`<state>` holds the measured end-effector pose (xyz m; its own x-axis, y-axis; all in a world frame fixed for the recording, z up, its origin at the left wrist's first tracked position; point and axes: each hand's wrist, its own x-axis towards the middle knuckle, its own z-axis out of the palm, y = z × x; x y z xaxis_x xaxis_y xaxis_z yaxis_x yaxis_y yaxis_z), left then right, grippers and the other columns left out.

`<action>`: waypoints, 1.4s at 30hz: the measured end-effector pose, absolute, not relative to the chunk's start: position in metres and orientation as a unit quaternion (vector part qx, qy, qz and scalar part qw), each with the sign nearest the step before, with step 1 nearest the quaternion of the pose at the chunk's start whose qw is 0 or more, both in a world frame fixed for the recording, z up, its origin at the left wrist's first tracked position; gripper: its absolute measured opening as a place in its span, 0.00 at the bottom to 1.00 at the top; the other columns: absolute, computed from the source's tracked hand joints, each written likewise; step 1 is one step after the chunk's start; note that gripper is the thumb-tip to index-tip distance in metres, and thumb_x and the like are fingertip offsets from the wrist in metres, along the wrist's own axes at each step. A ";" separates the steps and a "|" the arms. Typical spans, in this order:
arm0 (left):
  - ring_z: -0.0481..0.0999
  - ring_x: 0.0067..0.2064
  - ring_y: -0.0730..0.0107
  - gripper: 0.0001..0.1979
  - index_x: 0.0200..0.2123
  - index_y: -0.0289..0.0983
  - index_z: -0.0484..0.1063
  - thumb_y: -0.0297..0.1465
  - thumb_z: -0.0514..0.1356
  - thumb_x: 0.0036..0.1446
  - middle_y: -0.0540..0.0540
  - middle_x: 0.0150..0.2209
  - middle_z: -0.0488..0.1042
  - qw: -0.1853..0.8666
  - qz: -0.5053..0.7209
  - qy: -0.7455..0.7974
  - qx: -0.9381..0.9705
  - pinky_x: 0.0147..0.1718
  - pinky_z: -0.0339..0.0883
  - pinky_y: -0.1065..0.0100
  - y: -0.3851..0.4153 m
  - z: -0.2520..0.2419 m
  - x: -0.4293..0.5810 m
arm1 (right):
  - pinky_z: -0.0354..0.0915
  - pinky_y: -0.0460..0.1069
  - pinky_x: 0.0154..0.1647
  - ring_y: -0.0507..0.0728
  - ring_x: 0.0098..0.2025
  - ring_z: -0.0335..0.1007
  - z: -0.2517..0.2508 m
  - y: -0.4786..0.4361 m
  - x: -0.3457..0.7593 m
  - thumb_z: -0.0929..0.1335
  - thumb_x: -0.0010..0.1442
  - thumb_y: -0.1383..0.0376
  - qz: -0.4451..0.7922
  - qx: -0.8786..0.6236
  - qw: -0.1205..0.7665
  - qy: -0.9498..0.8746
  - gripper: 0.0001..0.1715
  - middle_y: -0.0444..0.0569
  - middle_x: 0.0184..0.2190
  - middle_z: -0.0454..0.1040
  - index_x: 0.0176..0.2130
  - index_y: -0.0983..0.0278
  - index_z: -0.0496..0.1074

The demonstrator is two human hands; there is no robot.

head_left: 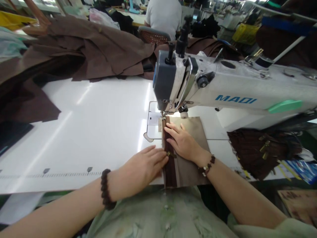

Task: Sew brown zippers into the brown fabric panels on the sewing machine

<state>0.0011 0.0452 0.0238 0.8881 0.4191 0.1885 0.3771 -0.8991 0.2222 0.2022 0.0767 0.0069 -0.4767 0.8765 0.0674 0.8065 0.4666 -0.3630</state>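
Note:
A dark brown zipper point(170, 172) lies lengthwise along the left edge of a tan-brown fabric panel point(192, 168). Its far end runs under the presser foot point(163, 116) of a sewing machine point(213, 82). Beside the zipper's left edge, my left hand point(146, 165) is palm down, fingers stretched out and their tips touching it near a brass zipper pull point(168, 154). My right hand point(184, 142) rests flat across the panel, fingers spread, with the fingertips on the zipper just in front of the foot. The undersides of both hands are hidden.
Brown fabric pieces point(99, 49) are heaped along the table's back and left. To the right lie a bundle of dark brown zippers point(255, 150) and a blue packet point(302, 168). A seated person point(163, 16) is behind the machine. A printed ruler point(69, 172) lines the table's front.

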 end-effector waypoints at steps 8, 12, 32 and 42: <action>0.71 0.44 0.63 0.10 0.40 0.29 0.70 0.23 0.50 0.62 0.42 0.39 0.74 0.074 0.249 0.169 0.951 0.49 0.64 0.60 0.006 0.009 0.010 | 0.43 0.63 0.62 0.57 0.64 0.44 0.004 0.076 0.202 0.58 0.62 0.68 0.147 -0.499 0.128 -0.844 0.24 0.52 0.62 0.52 0.57 0.66 0.57; 0.72 0.42 0.63 0.13 0.41 0.29 0.70 0.23 0.46 0.63 0.42 0.37 0.74 0.071 0.246 0.167 0.952 0.48 0.65 0.61 0.008 0.010 0.012 | 0.43 0.63 0.63 0.56 0.64 0.42 0.004 0.076 0.202 0.57 0.62 0.67 0.141 -0.499 0.119 -0.847 0.27 0.52 0.62 0.50 0.60 0.66 0.53; 0.71 0.41 0.65 0.13 0.39 0.29 0.69 0.23 0.45 0.62 0.42 0.35 0.73 0.139 0.232 0.146 0.952 0.51 0.62 0.65 0.008 0.010 0.011 | 0.47 0.61 0.63 0.57 0.64 0.42 -0.001 0.076 0.203 0.57 0.62 0.65 0.100 -0.502 0.103 -0.853 0.28 0.52 0.62 0.50 0.60 0.66 0.53; 0.72 0.39 0.69 0.12 0.35 0.33 0.70 0.33 0.50 0.64 0.44 0.33 0.73 0.069 0.224 0.193 0.953 0.48 0.65 0.68 0.032 0.025 -0.022 | 0.56 0.61 0.58 0.57 0.63 0.48 -0.023 0.078 0.209 0.55 0.62 0.63 0.001 -0.473 0.121 -0.873 0.27 0.50 0.62 0.52 0.60 0.65 0.53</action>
<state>-0.0215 0.0324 0.0247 0.8255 0.3984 0.3998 0.3364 -0.9161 0.2182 0.2090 0.0776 -0.0227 -0.5239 0.8253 0.2107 0.8250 0.5532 -0.1155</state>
